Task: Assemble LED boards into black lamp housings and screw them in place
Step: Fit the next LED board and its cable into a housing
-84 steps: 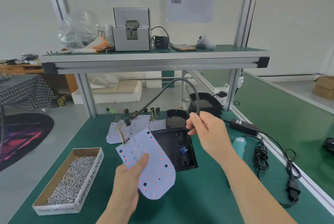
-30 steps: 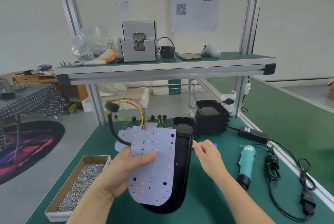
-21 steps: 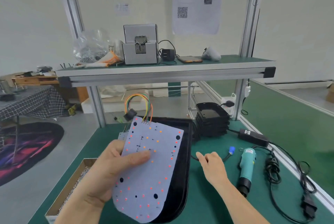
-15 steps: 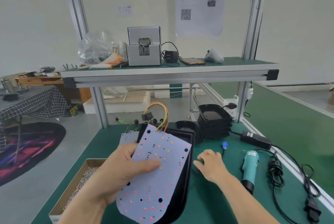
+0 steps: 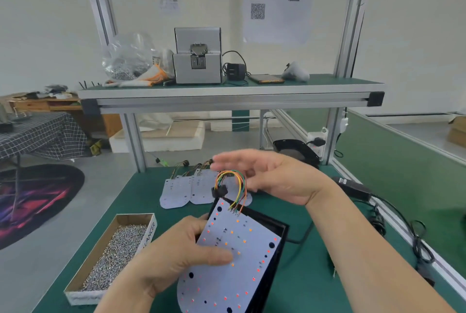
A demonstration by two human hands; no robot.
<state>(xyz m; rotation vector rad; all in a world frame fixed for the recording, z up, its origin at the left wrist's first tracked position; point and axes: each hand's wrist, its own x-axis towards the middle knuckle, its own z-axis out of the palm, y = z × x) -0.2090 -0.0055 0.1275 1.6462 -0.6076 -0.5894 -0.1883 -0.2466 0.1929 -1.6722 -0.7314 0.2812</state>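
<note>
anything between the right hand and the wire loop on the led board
Nothing visible does. The open right hand hovers just behind the coloured wire loop, which rises from the top edge of the LED board that the left hand holds against the black housing.

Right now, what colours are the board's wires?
Orange, yellow and green wires, looping off the LED board; head view.
</note>
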